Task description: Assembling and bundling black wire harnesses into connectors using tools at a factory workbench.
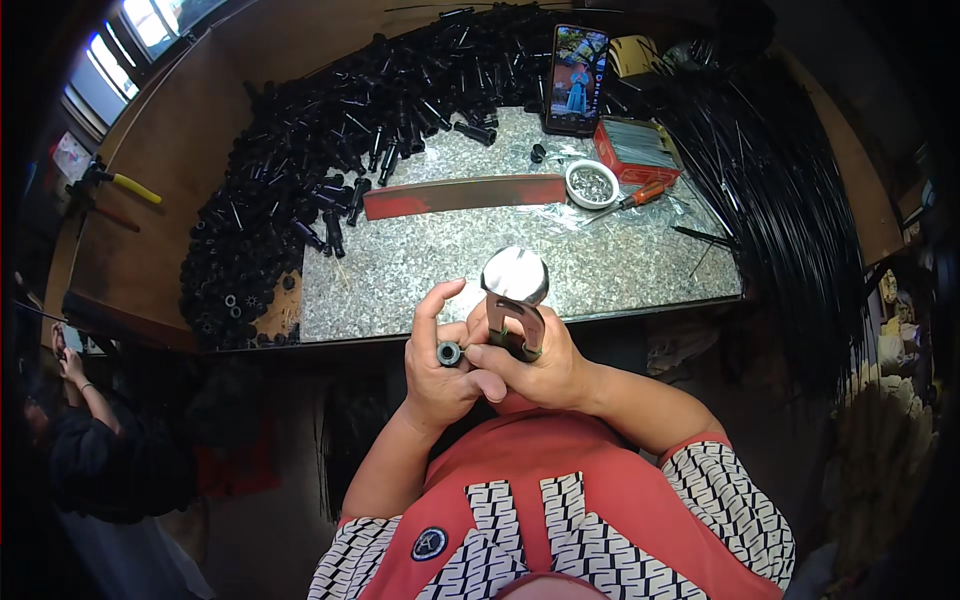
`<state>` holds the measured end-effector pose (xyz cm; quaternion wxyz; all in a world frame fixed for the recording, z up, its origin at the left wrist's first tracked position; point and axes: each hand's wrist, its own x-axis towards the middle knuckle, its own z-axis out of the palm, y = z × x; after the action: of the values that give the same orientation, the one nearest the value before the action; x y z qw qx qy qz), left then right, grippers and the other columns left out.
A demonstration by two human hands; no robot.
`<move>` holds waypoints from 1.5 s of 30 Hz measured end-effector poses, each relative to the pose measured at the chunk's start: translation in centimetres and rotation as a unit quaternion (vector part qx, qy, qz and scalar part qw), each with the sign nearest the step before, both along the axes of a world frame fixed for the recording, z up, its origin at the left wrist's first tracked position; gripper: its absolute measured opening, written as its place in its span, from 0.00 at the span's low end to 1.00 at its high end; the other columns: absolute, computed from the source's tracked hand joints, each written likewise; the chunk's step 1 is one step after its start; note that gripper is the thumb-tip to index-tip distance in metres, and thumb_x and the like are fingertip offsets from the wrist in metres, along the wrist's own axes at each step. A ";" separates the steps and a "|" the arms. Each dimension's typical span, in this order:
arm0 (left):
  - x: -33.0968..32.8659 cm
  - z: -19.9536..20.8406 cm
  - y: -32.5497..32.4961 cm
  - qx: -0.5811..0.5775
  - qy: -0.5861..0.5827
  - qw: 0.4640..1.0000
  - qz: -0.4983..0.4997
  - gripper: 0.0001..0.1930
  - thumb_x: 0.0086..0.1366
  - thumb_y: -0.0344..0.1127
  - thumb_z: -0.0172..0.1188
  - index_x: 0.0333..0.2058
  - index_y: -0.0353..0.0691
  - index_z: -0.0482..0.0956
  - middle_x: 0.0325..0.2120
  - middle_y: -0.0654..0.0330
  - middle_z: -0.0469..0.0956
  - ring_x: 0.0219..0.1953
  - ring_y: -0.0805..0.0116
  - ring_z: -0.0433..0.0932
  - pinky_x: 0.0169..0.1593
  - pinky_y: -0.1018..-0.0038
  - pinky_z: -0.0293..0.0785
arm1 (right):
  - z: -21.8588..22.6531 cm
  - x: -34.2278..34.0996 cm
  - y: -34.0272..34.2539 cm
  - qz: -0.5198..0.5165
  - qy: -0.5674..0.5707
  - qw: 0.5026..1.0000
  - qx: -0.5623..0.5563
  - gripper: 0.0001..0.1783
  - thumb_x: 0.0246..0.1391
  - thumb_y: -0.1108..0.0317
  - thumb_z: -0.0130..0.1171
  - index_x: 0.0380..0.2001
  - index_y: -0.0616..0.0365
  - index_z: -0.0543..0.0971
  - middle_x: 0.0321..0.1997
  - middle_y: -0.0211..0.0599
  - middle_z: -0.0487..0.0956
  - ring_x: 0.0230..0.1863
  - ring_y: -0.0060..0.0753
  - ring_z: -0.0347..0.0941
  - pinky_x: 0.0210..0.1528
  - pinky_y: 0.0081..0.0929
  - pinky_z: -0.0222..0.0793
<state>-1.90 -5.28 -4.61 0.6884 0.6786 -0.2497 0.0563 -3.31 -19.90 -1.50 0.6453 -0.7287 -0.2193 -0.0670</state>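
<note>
Just past the table's near edge, my left hand is closed around a small dark tube part, its round hollow end facing up. The index finger of that hand sticks up, clear of the part. Beside it, my right hand grips a hand tool with a broad, shiny, rounded metal top and a brownish looped frame below. Its exact kind I cannot make out. The right fingertips meet the left hand close to the tube, and the palms hide the lower parts of both things.
Black tube parts heap along the back and left. A red-edged strip, a white bowl of small metal pieces, a screwdriver, a red box and a phone lie beyond. Long black rods fill the right.
</note>
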 end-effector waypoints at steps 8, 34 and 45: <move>0.0 -0.2 0.9 0.026 0.015 0.999 0.012 0.56 0.40 0.67 0.65 0.57 0.29 0.53 0.31 0.61 0.70 0.28 0.80 0.69 0.31 0.84 0.64 | -0.4 -0.2 0.2 0.017 -0.010 0.999 0.026 0.05 0.44 0.77 0.59 0.28 0.62 0.74 0.28 0.40 0.71 0.28 0.39 0.70 0.30 0.29 0.66; 0.9 -0.4 3.7 -0.037 0.071 0.997 0.002 0.61 0.29 0.64 0.70 0.59 0.33 0.53 0.14 0.71 0.64 0.17 0.85 0.63 0.23 0.88 0.55 | 2.7 0.8 -2.9 0.080 0.150 0.962 -0.213 0.23 0.43 0.69 0.66 0.42 0.62 0.69 0.24 0.29 0.68 0.25 0.22 0.64 0.28 0.23 0.61; 1.9 0.0 3.7 0.017 0.040 0.999 0.000 0.51 0.30 0.53 0.78 0.52 0.38 0.64 0.13 0.72 0.64 0.19 0.85 0.64 0.26 0.87 0.57 | 3.4 -2.7 -5.1 -0.031 -0.160 0.853 -0.496 0.37 0.41 0.77 0.62 0.59 0.54 0.67 0.21 0.37 0.64 0.18 0.37 0.65 0.20 0.34 0.61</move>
<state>0.00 -1.61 -4.63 0.6863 0.6919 -0.2229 0.0243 -5.99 -25.04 1.86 0.1519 -0.9377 -0.3006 -0.0847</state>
